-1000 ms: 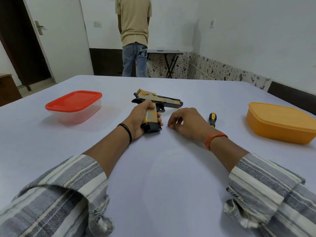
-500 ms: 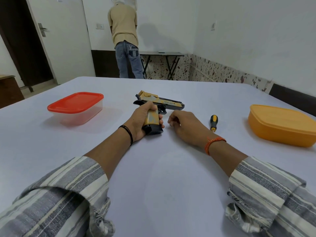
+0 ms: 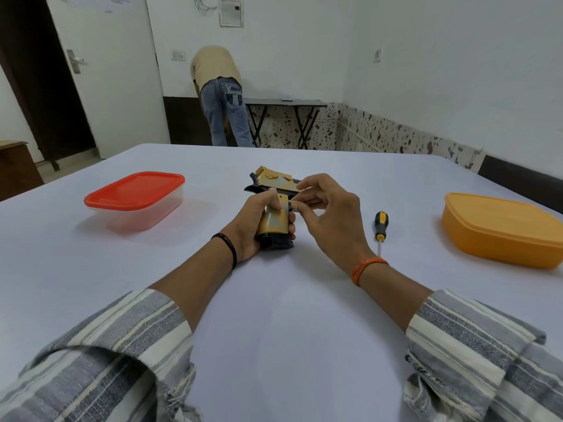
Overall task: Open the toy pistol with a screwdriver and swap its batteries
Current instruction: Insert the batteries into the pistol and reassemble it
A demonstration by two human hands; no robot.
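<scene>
White cloth covers the table (image 3: 274, 315); at frame centre my left hand (image 3: 253, 226) wraps the toy pistol (image 3: 274, 208) by its grip, while my right hand (image 3: 329, 214) pinches something small at its frame. Light, rigid, smooth plastic, I judge; the grip gives the surest hold. The screwdriver (image 3: 380, 226) lies untouched at centre right.

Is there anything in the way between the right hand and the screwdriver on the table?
Nothing visible. The screwdriver lies on bare table just right of the right hand, which is up at the toy pistol. The left hand holds the pistol's grip.
</scene>
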